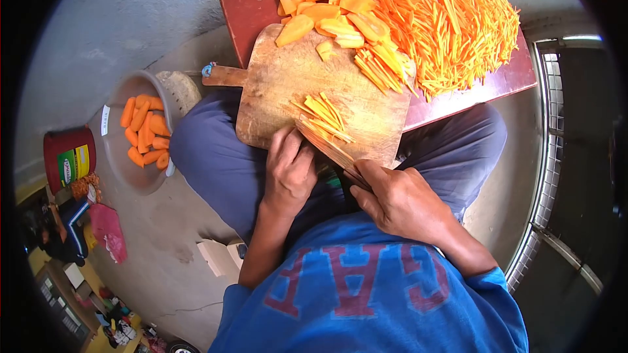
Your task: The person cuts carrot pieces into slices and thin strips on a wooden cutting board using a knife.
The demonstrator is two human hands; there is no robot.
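A wooden cutting board [275,91] with a handle lies tilted over my lap, partly on a red table. My right hand [399,199] is closed round the handle of a knife [327,148], its blade over the board's near edge. My left hand [290,167] has its fingers bent together at the board's edge, beside the blade tip; whether they pinch anything is hidden. Just beyond the blade lie thin carrot strips [327,114]. Flat carrot slices [320,13] sit at the far side, with thicker cut sticks [383,68] to their right.
A big heap of shredded carrot [451,26] covers much of the red table [252,3]. At the left, a grey tub [118,150] holds whole carrots [147,131], near a red bucket [55,163]. A metal-framed door [553,124] is on the right. Another person [65,225] is at far left.
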